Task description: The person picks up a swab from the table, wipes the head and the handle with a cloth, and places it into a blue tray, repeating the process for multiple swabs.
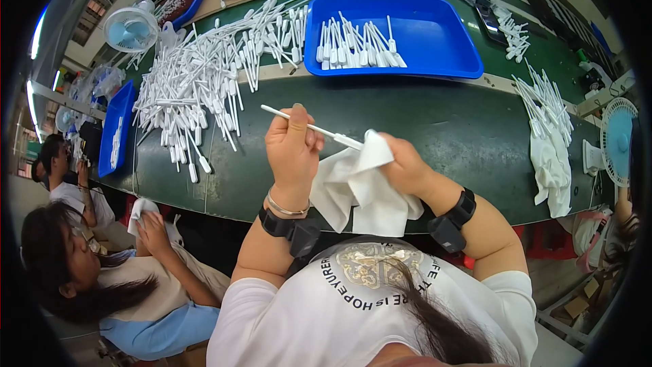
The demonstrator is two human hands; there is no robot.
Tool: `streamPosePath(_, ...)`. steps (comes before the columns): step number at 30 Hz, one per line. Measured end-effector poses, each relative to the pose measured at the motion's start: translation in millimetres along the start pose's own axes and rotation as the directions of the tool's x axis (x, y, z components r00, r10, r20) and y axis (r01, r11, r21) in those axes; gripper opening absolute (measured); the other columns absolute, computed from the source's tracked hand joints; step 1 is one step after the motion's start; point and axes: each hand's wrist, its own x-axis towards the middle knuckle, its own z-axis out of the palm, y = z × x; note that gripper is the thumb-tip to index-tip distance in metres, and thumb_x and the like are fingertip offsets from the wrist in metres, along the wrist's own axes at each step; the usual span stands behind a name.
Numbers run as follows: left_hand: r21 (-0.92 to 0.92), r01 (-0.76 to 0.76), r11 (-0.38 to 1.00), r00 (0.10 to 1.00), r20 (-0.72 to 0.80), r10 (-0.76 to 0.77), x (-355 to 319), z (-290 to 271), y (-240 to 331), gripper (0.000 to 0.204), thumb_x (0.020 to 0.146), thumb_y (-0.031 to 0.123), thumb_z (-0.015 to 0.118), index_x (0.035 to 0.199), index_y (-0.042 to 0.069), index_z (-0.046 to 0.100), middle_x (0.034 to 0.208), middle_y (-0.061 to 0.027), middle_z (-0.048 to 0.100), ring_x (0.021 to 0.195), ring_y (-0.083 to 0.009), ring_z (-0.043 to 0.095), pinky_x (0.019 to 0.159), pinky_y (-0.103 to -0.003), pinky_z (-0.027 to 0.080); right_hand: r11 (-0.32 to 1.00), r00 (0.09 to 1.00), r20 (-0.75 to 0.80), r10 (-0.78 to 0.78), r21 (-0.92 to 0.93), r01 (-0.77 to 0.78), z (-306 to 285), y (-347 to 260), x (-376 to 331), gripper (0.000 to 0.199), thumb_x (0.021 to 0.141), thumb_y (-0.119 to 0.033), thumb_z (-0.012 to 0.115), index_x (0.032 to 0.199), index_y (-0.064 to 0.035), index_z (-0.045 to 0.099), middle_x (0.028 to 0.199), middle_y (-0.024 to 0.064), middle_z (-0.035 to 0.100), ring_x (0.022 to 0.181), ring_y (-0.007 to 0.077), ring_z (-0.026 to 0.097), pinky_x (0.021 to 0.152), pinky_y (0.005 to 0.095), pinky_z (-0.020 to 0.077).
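Green worktable point(475, 143) stretching across, and above its near edge the left hand point(292, 149) pinches a white stick point(314, 128) by its shaft; the right hand point(405, 166) grips a white cloth point(370, 194) over the thick end. Wiping, it seems, which calls for a steady shaft. Folds hide the tip; beyond, a blue tray point(438, 41) holds more sticks point(360, 51), a loose heap point(193, 78) crowding leftward.

The head-worn fisheye view looks steeply down and forward over a long dark-green table point(468, 129). The bare left hand point(292, 153) and bare right hand point(405, 163) are close, mid-view.
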Motion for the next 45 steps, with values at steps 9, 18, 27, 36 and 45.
streamPosePath(9, 0.529, -0.074, 0.846, 0.976, 0.211, -0.046, -25.4, 18.3, -13.1, 0.018, 0.088, 0.015, 0.051, 0.077, 0.001, 0.052, 0.06, -0.0011, 0.049, 0.052, -0.006, 0.046, 0.048, -0.02, 0.04, 0.975, 0.986, -0.025, 0.165, 0.155, -0.159, 4.5, -6.9, 1.8, 0.02, 0.086, -0.011, 0.038, 0.094, -0.0002, 0.052, 0.083, 0.0019, 0.055, 0.077, 0.0114, 0.05, 0.068, 0.0275, 0.0419)
streamPosePath(18, 0.434, -0.369, 0.822, 0.92, 0.296, 0.257, -24.3, 12.7, -11.4, 0.005, 0.085, 0.006, 0.052, 0.083, 0.003, 0.055, 0.071, -0.0041, 0.055, 0.059, -0.0109, 0.052, 0.053, -0.023, 0.042, 0.76, 0.904, -0.067, 0.422, 0.571, -0.312, 1.4, -7.1, 0.9, 0.025, 0.089, -0.016, 0.034, 0.084, -0.002, 0.054, 0.076, 0.0016, 0.054, 0.07, 0.0082, 0.048, 0.061, 0.0236, 0.0393)
streamPosePath(27, 0.317, -0.874, 0.369, 0.413, 0.885, 0.216, 15.9, 54.3, -0.8, 0.004, 0.076, 0.008, 0.057, 0.077, 0.005, 0.058, 0.058, -0.0024, 0.05, 0.051, -0.0175, 0.05, 0.047, -0.028, 0.039, 0.897, 0.901, -0.271, 0.339, 0.382, -0.222, -11.7, 13.8, 10.1, 0.023, 0.084, -0.014, 0.037, 0.087, 0.0015, 0.054, 0.076, 0.0055, 0.055, 0.069, 0.0134, 0.05, 0.064, 0.028, 0.0414)
streamPosePath(36, 0.936, -0.201, 0.289, 0.973, 0.226, -0.054, 213.4, 46.1, -28.0, 0.044, 0.083, 0.036, 0.052, 0.065, -0.004, 0.057, 0.055, -0.0104, 0.056, 0.044, -0.0218, 0.054, 0.045, -0.032, 0.043, 0.992, 0.988, -0.099, 0.115, 0.067, -0.109, -7.0, 8.3, 8.0, 0.017, 0.083, -0.011, 0.041, 0.085, -0.0009, 0.054, 0.075, 0.0024, 0.054, 0.07, 0.0102, 0.048, 0.064, 0.0246, 0.0402)
streamPosePath(45, 0.981, -0.078, 0.176, 0.916, 0.14, -0.375, 204.3, 48.9, 0.4, 0.034, 0.082, 0.03, 0.054, 0.073, -0.003, 0.058, 0.063, -0.0075, 0.058, 0.045, -0.0149, 0.051, 0.045, -0.027, 0.044, 0.981, 0.982, -0.087, 0.169, 0.106, -0.16, -10.8, 11.7, 3.3, 0.015, 0.081, -0.011, 0.044, 0.083, -0.0002, 0.054, 0.073, 0.0062, 0.055, 0.068, 0.014, 0.05, 0.063, 0.0273, 0.0406)
